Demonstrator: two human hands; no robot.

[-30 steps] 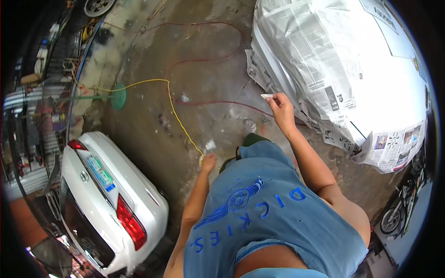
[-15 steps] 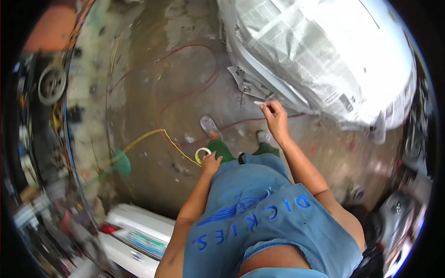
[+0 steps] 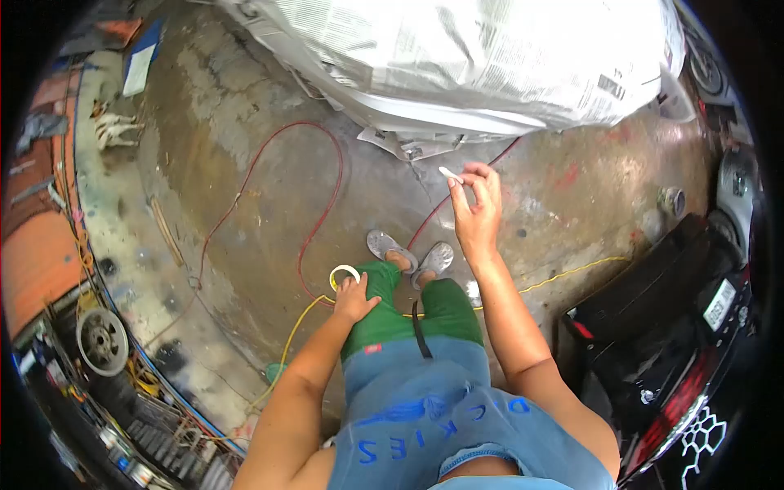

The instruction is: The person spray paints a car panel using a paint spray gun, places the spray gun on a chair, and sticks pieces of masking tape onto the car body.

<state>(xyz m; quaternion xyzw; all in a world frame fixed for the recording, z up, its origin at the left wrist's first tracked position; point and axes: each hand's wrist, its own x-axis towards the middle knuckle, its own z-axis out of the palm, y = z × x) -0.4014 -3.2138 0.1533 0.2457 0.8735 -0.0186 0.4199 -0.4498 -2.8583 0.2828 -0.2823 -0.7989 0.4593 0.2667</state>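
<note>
A roll of pale tape (image 3: 344, 275) is gripped by my left hand (image 3: 354, 300), beside the thigh of the green trousers (image 3: 382, 314). Out in front, my right hand (image 3: 478, 204) pinches a small white piece (image 3: 448, 174) between thumb and fingers. Beyond that hand stands a car body covered in newspaper and plastic sheeting (image 3: 490, 61), not touched by either hand. A loose newspaper flap (image 3: 408, 145) hangs at its lower edge.
A red hose (image 3: 339, 175) loops over the floor, and a yellow cord (image 3: 563, 278) runs behind my feet. On the right are a dark vehicle (image 3: 645, 351) and a can (image 3: 671, 201). A wheel (image 3: 102, 341) and shelves of tools line the left side.
The view has turned; the covered car now spans the top and the white car has left view. Both hands still hold their items, and my feet and green trousers show more fully.
</note>
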